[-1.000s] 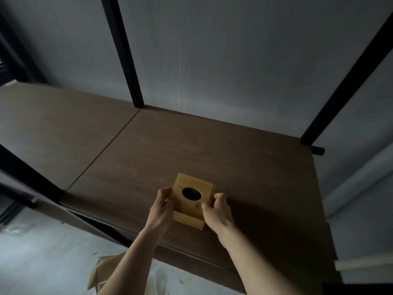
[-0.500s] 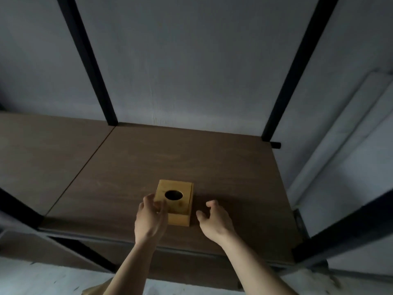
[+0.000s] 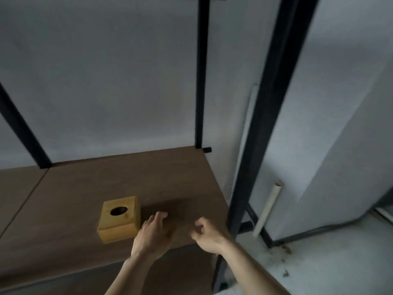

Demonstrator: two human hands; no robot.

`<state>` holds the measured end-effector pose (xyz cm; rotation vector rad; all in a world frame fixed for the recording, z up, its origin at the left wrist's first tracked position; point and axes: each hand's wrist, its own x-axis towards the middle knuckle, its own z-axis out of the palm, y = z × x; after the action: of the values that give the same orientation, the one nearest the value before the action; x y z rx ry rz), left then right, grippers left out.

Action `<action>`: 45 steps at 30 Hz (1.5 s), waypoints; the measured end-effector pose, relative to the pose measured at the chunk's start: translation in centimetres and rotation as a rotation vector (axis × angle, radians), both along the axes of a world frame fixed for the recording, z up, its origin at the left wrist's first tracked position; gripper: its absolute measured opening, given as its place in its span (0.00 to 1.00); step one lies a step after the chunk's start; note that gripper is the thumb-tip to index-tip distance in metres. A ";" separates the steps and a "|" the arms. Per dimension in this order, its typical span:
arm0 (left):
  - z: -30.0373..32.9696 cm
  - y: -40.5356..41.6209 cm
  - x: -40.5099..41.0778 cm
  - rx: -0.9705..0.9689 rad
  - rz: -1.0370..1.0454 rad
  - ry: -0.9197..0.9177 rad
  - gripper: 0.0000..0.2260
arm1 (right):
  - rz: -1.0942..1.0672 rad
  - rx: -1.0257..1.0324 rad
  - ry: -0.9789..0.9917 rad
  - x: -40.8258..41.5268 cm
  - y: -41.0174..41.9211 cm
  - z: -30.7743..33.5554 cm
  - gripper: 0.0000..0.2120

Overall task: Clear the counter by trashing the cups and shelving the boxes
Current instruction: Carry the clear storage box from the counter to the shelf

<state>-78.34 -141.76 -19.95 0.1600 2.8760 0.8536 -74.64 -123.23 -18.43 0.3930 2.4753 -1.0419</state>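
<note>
A small yellow wooden box [image 3: 119, 219] with a round hole in its top rests on the brown shelf board [image 3: 85, 188], near the front edge. My left hand [image 3: 153, 235] hovers just right of the box, fingers apart, holding nothing and not touching it. My right hand [image 3: 209, 236] is further right, near the shelf's front right corner, fingers loosely curled with nothing in them. No cups are in view.
Black metal uprights [image 3: 263, 124] frame the shelf, one close to my right hand and one at the back [image 3: 200, 81]. A white pipe [image 3: 268, 209] leans by the wall on the right. The pale floor [image 3: 329, 262] lies below right.
Both hands have let go of the box and drawn away to its right. The box now stands alone on the shelf. My view has swung to the right.
</note>
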 end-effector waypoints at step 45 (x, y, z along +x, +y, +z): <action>19.1 69.9 50.2 0.669 -1.410 -0.258 0.23 | -1.924 0.477 0.632 70.6 49.3 21.0 0.04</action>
<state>-28.16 -71.89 -0.80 1.6549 1.4296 1.1788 -3.99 -73.95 2.58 3.3255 2.1435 -1.0061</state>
